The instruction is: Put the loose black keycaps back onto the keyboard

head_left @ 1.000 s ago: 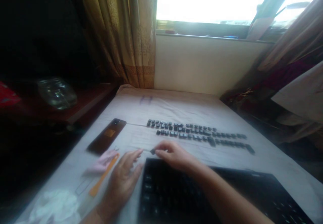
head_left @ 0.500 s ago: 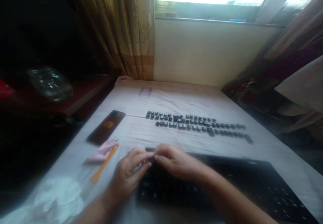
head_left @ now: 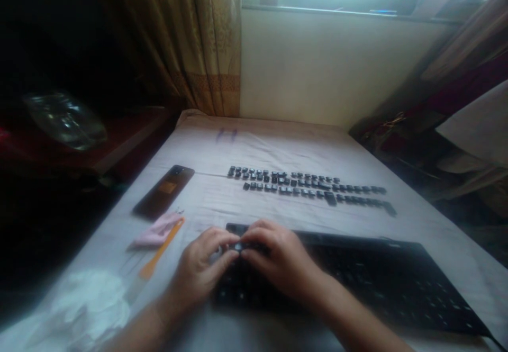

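A black computer keyboard (head_left: pixel 357 272) lies in front of me, partly hidden under my arms. Above its upper left corner, a small dark keycap (head_left: pixel 238 246) sits between the fingertips of both hands. My left hand (head_left: pixel 204 259) pinches it from the left, thumb below and forefinger above. From the right, my right hand (head_left: pixel 273 254) closes thumb and fingers on the same keycap. Beyond the keyboard, loose black keycaps (head_left: pixel 301 182) are laid out in rows on the pale cloth. Blur hides the detail of the keys under my hands.
At the left lie a dark phone (head_left: pixel 164 190), a pink cloth (head_left: pixel 156 230), an orange-handled brush (head_left: pixel 161 251) and a crumpled white cloth (head_left: pixel 85 307). The cloth-covered surface (head_left: pixel 286 140) ends at a wall below a window. A curtain (head_left: pixel 210 50) hangs behind it.
My view has tilted down slightly. The right-hand fingers have spread a little apart, and the keycap between the hands now shows. Both hands stay over the keyboard's upper left corner.
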A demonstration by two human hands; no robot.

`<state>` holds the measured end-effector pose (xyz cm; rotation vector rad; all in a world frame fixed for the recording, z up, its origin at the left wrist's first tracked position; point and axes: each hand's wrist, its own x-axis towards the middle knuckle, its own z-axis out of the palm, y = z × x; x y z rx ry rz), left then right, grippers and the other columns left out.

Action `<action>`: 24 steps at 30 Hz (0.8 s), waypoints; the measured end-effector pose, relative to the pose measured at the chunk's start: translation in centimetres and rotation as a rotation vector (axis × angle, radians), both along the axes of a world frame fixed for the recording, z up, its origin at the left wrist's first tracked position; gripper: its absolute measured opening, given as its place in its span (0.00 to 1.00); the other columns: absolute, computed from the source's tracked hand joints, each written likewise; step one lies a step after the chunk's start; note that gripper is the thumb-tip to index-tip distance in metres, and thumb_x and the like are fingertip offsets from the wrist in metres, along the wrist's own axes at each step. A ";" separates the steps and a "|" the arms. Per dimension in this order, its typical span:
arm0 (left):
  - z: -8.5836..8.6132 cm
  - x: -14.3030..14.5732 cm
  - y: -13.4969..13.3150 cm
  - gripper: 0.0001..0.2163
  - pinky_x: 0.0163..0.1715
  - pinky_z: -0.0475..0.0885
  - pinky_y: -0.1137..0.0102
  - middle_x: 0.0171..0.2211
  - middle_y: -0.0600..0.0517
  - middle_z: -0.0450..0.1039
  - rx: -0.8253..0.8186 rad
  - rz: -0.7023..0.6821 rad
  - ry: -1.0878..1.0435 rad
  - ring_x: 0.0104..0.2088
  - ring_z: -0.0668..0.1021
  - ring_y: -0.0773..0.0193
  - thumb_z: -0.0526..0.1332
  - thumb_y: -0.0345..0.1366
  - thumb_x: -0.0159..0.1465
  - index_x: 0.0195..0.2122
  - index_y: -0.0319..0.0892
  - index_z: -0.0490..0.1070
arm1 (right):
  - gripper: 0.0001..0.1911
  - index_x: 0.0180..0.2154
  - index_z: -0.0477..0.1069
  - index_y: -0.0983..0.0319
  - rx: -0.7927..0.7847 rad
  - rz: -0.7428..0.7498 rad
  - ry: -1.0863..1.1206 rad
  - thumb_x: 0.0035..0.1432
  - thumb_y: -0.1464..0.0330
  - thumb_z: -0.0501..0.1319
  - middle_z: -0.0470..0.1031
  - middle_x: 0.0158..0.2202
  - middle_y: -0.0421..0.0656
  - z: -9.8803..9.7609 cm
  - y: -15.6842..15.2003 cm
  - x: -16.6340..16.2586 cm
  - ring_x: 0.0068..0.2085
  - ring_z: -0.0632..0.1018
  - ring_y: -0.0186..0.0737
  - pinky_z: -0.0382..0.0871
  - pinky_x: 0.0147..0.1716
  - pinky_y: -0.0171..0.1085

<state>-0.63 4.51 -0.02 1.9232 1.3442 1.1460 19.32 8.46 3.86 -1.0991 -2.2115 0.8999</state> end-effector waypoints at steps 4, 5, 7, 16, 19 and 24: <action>-0.3 -0.2 0.0 0.08 0.42 0.75 0.69 0.38 0.51 0.78 0.029 0.006 0.042 0.40 0.79 0.62 0.60 0.39 0.67 0.44 0.47 0.76 | 0.04 0.36 0.77 0.59 0.041 -0.009 -0.041 0.57 0.73 0.65 0.78 0.38 0.44 -0.5 -0.2 0.0 0.40 0.78 0.40 0.71 0.42 0.38; -0.4 -0.3 0.0 0.09 0.43 0.75 0.68 0.40 0.51 0.78 0.049 0.016 0.062 0.42 0.79 0.61 0.61 0.39 0.66 0.46 0.48 0.76 | 0.04 0.36 0.77 0.60 0.047 -0.018 -0.062 0.57 0.73 0.65 0.78 0.38 0.44 -0.6 -0.2 0.2 0.39 0.78 0.40 0.71 0.42 0.38; -0.6 -0.7 0.1 0.10 0.46 0.74 0.67 0.42 0.51 0.78 0.087 0.051 0.103 0.44 0.79 0.60 0.61 0.39 0.66 0.48 0.48 0.75 | 0.04 0.35 0.77 0.60 0.053 -0.037 -0.119 0.56 0.73 0.65 0.78 0.38 0.45 -0.4 -0.1 0.5 0.39 0.78 0.41 0.71 0.41 0.38; 0.0 -0.9 0.2 0.09 0.41 0.73 0.69 0.37 0.52 0.76 0.222 -0.043 0.176 0.39 0.77 0.63 0.59 0.30 0.67 0.42 0.47 0.77 | 0.06 0.34 0.78 0.60 0.044 -0.020 -0.250 0.54 0.74 0.66 0.79 0.37 0.44 -0.1 -0.2 0.3 0.38 0.77 0.41 0.70 0.40 0.38; 0.4 -0.8 0.1 0.09 0.42 0.72 0.67 0.37 0.51 0.76 0.227 -0.076 0.244 0.39 0.77 0.62 0.58 0.31 0.67 0.42 0.46 0.78 | 0.06 0.34 0.79 0.60 0.027 -0.015 -0.267 0.54 0.75 0.66 0.79 0.36 0.44 0.1 -0.1 0.1 0.37 0.77 0.40 0.69 0.39 0.37; 0.9 -1.1 -0.1 0.11 0.44 0.70 0.64 0.39 0.51 0.76 0.317 -0.130 0.383 0.40 0.76 0.60 0.58 0.32 0.66 0.44 0.48 0.79 | 0.06 0.33 0.80 0.60 0.025 0.022 -0.320 0.53 0.75 0.66 0.79 0.34 0.43 0.4 0.3 -0.1 0.36 0.77 0.40 0.69 0.38 0.36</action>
